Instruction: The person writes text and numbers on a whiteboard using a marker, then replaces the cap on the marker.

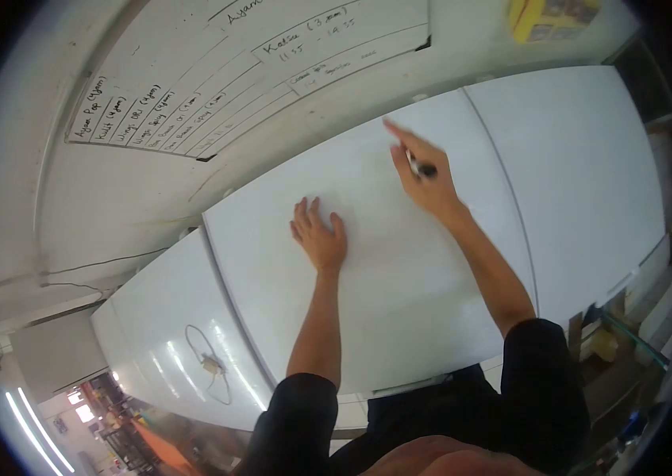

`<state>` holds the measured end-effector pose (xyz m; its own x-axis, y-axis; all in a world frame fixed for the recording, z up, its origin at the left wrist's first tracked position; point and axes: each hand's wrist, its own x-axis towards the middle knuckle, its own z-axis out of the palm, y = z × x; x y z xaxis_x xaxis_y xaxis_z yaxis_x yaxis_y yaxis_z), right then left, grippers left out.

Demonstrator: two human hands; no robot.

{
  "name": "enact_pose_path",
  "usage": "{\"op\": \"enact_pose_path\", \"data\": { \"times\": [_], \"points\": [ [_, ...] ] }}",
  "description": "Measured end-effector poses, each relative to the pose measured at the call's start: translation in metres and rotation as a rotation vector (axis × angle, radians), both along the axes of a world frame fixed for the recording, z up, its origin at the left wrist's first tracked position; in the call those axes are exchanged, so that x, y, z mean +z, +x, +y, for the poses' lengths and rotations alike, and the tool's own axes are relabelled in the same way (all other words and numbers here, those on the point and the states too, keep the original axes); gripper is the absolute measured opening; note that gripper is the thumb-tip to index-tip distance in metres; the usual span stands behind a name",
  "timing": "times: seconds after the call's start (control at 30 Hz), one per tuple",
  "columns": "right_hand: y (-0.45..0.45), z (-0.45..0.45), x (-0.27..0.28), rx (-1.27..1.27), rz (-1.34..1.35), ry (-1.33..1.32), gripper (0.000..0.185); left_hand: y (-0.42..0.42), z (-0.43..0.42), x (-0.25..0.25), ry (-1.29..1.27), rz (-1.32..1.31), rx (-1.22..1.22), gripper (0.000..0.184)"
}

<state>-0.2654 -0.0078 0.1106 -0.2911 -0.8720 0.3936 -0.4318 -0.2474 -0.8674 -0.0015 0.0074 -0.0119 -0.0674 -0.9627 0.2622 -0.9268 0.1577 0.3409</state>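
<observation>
My left hand [321, 238] lies on the middle panel of a broad white flat top [399, 293], fingers spread, holding nothing. Farther up and to the right, my right hand [429, 176] is over the same panel, with its index finger stretched out. A marker [427, 170] is in its grip; only a short black end shows beside the palm, and the fingers cover the rest. Whether the right hand touches the surface I cannot tell.
A whiteboard [217, 71] with handwritten rows hangs on the wall behind. On the left white panel [153, 317] lies a looped cable with a plug [211, 364]. A yellow box [550, 20] is at upper right. Stacked items stand along the right edge.
</observation>
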Motion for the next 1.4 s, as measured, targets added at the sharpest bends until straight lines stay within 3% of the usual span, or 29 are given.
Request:
{"op": "enact_pose_path", "data": {
  "times": [0.1,0.2,0.33,0.4,0.5,0.6,1.0,1.1,1.2,1.3,1.4],
  "points": [
    [0.012,-0.076,-0.003,-0.072,0.051,-0.089,0.060,-0.003,-0.003,0.001,0.028,-0.006,0.013,0.052],
    [0.016,-0.121,-0.005,-0.098,0.160,-0.091,0.069,-0.002,-0.003,0.004,0.061,-0.007,-0.004,0.053],
    [0.019,-0.147,0.006,-0.146,0.232,-0.104,0.056,-0.002,-0.004,0.004,0.064,0.025,-0.016,0.053],
    [0.012,-0.151,0.016,-0.094,0.295,0.006,0.059,-0.002,-0.004,0.003,0.069,0.010,-0.012,0.053],
    [0.012,-0.164,0.006,-0.162,0.308,-0.220,0.081,-0.002,-0.005,0.003,0.065,0.004,-0.016,0.054],
    [0.009,-0.160,0.017,-0.131,0.347,0.057,0.074,-0.001,-0.004,0.001,0.070,-0.002,-0.025,0.054],
    [0.012,-0.173,-0.003,-0.200,0.355,-0.183,0.080,0.000,-0.006,0.000,0.061,-0.013,-0.036,0.056],
    [0.011,-0.166,-0.003,-0.180,0.366,-0.036,0.085,-0.001,-0.005,0.001,0.073,-0.014,-0.031,0.056],
    [0.009,-0.164,-0.009,-0.185,0.333,-0.182,0.075,-0.001,-0.006,0.002,0.079,-0.017,-0.024,0.056],
    [0.001,-0.168,-0.006,-0.077,0.093,-0.428,0.059,0.000,-0.006,0.000,0.075,-0.012,-0.032,0.056],
    [-0.005,-0.169,0.011,-0.061,0.124,-0.395,0.048,-0.001,-0.006,0.000,0.081,-0.021,-0.029,0.056]
  ]
}}
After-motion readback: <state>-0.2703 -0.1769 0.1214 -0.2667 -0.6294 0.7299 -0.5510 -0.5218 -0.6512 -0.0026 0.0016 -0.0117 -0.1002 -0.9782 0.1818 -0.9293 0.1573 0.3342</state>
